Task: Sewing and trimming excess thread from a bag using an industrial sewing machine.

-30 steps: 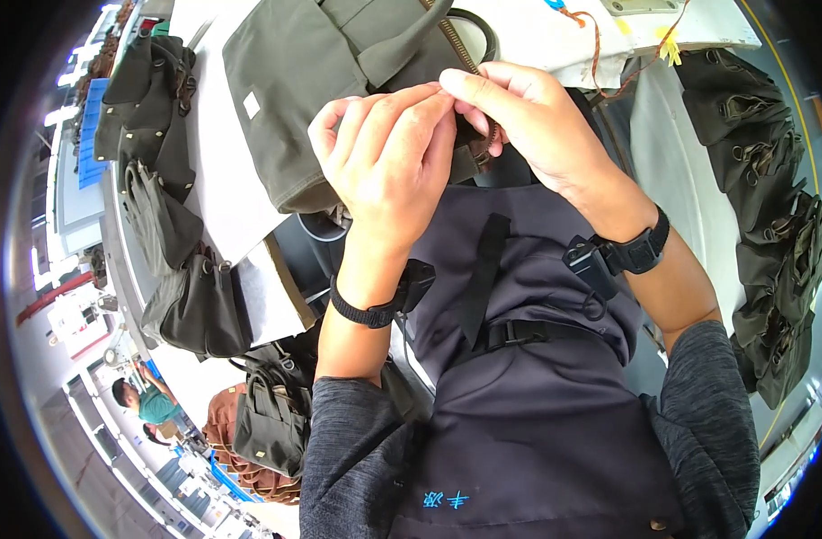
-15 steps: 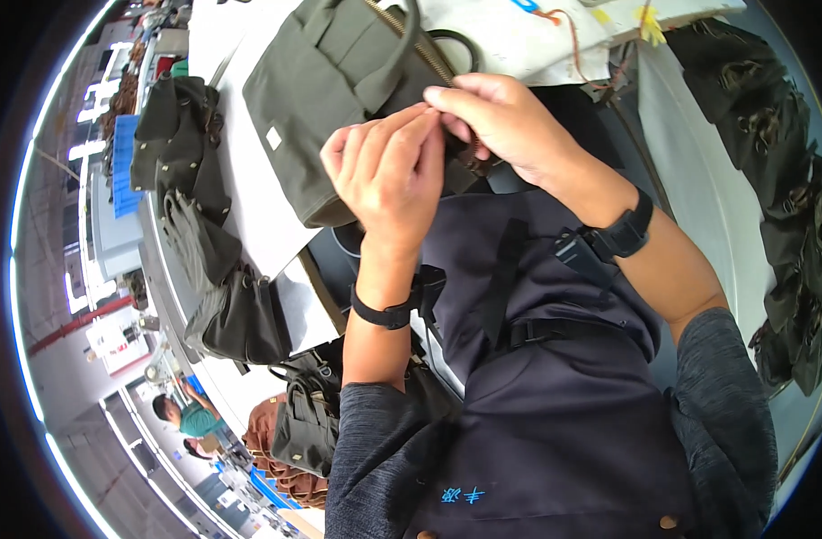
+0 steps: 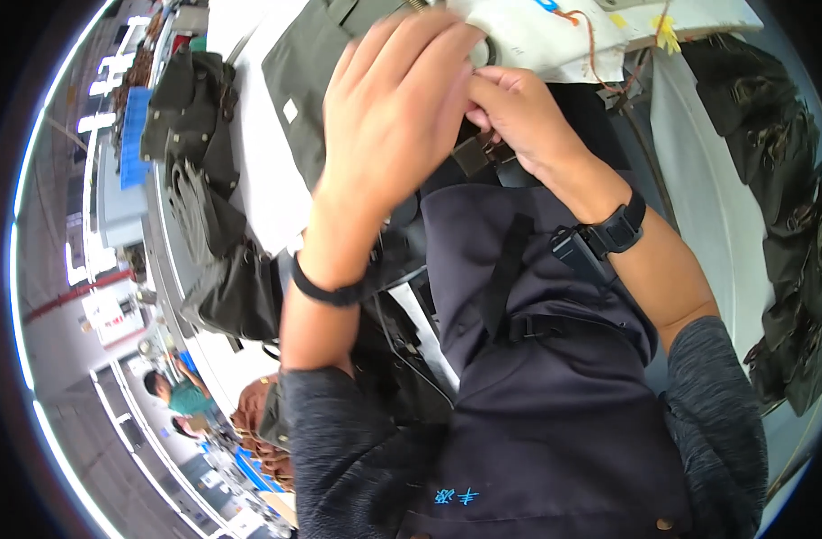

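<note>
A dark olive fabric handbag with a small pale label lies on the white table at the upper left of the view, partly covered by my left hand. That hand is raised over the bag, smeared by motion, its fingertips turned away and hard to read. Close beside its fingertips, my right hand is closed in a pinch of thumb and fingers; whatever lies between them is hidden. Below the right hand hangs a dark brown strap piece with a metal glint.
More dark olive bags line the table's left side. A heap of dark bags hangs or lies at the right. Near the top are an orange cord and a yellow tag. Another person is far off at lower left.
My left hand has risen and now looks larger, covering more of the bag. My right hand has shifted slightly, still pinched. The view has tilted a little.
</note>
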A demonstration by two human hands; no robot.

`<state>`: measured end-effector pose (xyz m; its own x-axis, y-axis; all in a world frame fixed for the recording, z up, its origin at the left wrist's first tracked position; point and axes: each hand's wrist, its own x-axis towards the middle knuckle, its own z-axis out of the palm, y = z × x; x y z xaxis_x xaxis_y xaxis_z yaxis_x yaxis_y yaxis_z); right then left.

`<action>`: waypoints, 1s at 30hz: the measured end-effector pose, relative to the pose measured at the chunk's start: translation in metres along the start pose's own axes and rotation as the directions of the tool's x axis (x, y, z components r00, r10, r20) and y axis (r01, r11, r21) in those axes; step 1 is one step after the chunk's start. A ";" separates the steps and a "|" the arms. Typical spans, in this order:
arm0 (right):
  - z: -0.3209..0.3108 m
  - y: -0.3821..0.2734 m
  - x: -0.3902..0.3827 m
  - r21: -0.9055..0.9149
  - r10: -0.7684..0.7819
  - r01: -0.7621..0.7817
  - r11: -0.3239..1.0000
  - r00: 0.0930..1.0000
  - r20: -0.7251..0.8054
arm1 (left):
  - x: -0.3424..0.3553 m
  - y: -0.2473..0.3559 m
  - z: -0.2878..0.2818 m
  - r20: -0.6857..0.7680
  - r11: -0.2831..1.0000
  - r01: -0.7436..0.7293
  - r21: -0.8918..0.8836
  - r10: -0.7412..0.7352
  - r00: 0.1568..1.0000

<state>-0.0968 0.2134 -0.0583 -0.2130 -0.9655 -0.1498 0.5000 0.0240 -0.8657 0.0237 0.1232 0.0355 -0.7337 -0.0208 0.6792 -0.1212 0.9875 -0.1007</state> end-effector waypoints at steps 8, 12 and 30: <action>-0.007 -0.003 0.000 -0.055 -0.084 0.080 0.995 0.994 -0.072 | 0.038 -0.018 -0.009 0.451 0.867 -0.213 0.451 -0.016 0.892; 0.011 0.002 -0.004 0.001 -0.157 0.158 0.987 0.983 -0.091 | 0.016 -0.007 -0.080 0.254 0.815 -0.081 0.574 -0.084 0.963; 0.039 -0.028 -0.020 0.411 -0.077 0.075 0.909 0.997 -0.012 | -0.010 0.020 -0.028 0.240 0.880 0.364 0.304 -0.441 0.865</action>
<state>-0.0743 0.2221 -0.0122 -0.2609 -0.9613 -0.0881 0.7832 -0.1574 -0.6015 0.0470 0.1473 0.0472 -0.7417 -0.4910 0.4569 -0.5773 0.8142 -0.0620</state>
